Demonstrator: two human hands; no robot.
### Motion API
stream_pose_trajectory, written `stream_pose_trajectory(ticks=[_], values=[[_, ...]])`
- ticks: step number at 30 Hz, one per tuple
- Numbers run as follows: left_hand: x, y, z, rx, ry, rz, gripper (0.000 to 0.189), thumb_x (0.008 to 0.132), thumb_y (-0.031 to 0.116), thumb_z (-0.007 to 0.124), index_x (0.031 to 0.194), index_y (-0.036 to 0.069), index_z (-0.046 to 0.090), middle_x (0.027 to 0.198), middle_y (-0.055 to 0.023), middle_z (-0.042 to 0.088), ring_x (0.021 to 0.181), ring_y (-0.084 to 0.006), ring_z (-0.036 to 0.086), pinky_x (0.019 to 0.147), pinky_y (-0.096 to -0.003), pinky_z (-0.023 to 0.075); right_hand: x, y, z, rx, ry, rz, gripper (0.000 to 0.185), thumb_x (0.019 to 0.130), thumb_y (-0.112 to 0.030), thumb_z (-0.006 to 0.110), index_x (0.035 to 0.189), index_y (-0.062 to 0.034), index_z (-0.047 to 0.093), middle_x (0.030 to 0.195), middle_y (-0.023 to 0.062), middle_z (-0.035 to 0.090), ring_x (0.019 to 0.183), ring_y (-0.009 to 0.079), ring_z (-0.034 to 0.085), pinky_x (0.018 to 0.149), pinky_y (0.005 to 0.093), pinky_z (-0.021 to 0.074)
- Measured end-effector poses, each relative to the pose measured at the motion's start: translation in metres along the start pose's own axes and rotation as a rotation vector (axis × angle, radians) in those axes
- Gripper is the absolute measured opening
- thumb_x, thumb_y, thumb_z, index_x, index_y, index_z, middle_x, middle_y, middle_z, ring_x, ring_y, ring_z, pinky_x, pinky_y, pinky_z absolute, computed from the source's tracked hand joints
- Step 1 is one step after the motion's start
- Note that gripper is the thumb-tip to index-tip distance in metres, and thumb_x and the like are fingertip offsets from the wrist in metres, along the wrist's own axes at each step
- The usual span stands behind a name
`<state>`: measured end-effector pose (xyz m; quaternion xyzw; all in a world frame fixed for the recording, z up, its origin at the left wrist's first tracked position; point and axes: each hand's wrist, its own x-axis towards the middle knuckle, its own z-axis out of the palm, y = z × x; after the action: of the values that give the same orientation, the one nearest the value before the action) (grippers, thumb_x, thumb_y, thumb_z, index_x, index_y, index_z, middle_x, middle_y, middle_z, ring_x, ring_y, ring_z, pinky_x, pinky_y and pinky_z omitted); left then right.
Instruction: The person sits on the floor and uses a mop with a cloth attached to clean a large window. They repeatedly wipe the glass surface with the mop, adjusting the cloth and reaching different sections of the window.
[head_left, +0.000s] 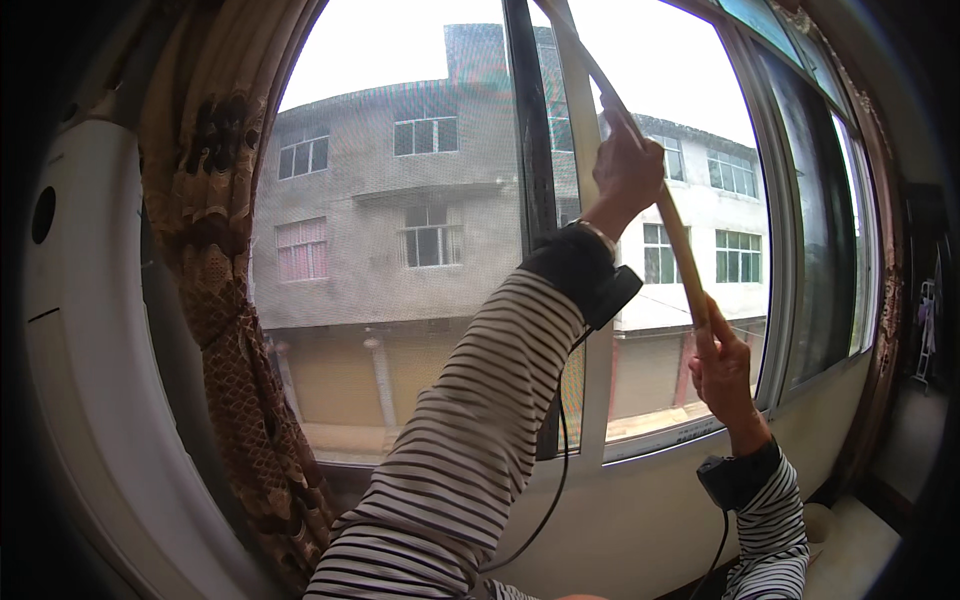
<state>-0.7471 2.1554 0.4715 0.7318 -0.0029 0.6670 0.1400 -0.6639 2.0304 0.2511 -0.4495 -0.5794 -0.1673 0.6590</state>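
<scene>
A long wooden pole (679, 237) slants across the open part of a sliding window, its top end running out of view above. My left hand (630, 169) grips the pole around its upper part, with the index finger laid along it. Lower down, my right hand (724, 367) is closed around the pole's bottom end. Behind my left forearm stand the dark frame of a screen panel (534, 150) and the pale window frame (595, 390). The mesh screen (360, 300) covers the window's left side. Black straps with cabled devices sit on both wrists.
A patterned brown curtain (232, 360) hangs at the left, beside a tall white appliance (97, 337). Dark glass panes (814, 217) fill the window's right side. Below runs the sill (667, 444) above a pale wall (645, 517). A bin-like container (819, 523) stands at the lower right.
</scene>
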Motion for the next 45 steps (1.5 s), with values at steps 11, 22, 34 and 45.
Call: stream_pose_trajectory(ticks=[11,22,34,45], values=[[0.047,-0.065,-0.137,0.241,0.187,0.021,0.078,0.083,0.014,0.062,0.139,-0.004,0.011,0.098,-0.0246,0.061,0.078,-0.0363,0.068,0.065,-0.0413,0.0614,0.053,-0.035,0.125,0.351,-0.227,-0.01,0.045,0.1,-0.016,0.049,0.143,-0.0049,0.039,0.065,-0.0091,0.038,0.051,0.0004,0.036,0.043,0.0193,0.0315],[0.084,-0.086,-0.16,0.448,-0.004,0.124,0.081,0.088,0.023,0.059,0.145,-0.003,0.009,0.11,-0.022,0.062,0.1,-0.0364,0.063,0.086,-0.047,0.0485,0.055,-0.034,0.211,0.444,0.018,0.051,0.044,0.102,-0.021,0.046,0.143,-0.0096,0.04,0.063,-0.0066,0.044,0.047,0.0007,0.039,0.039,0.017,0.0336],[0.121,-0.064,-0.117,0.424,-0.044,0.167,0.071,0.091,0.019,0.057,0.144,-0.002,0.014,0.107,-0.0285,0.061,0.089,-0.0363,0.067,0.077,-0.0417,0.0581,0.107,-0.05,0.181,0.252,0.064,0.02,0.045,0.1,-0.013,0.046,0.143,-0.003,0.036,0.072,-0.0047,0.045,0.057,0.0024,0.041,0.049,0.0218,0.039],[0.135,-0.093,-0.158,0.485,0.137,0.285,0.072,0.087,0.02,0.066,0.138,-0.003,0.02,0.101,-0.024,0.063,0.074,-0.032,0.069,0.058,-0.0319,0.0596,0.111,-0.073,0.175,0.314,-0.151,0.078,0.049,0.103,-0.025,0.04,0.148,-0.0113,0.028,0.059,-0.0043,0.045,0.043,0.0033,0.039,0.034,0.0198,0.0375]])
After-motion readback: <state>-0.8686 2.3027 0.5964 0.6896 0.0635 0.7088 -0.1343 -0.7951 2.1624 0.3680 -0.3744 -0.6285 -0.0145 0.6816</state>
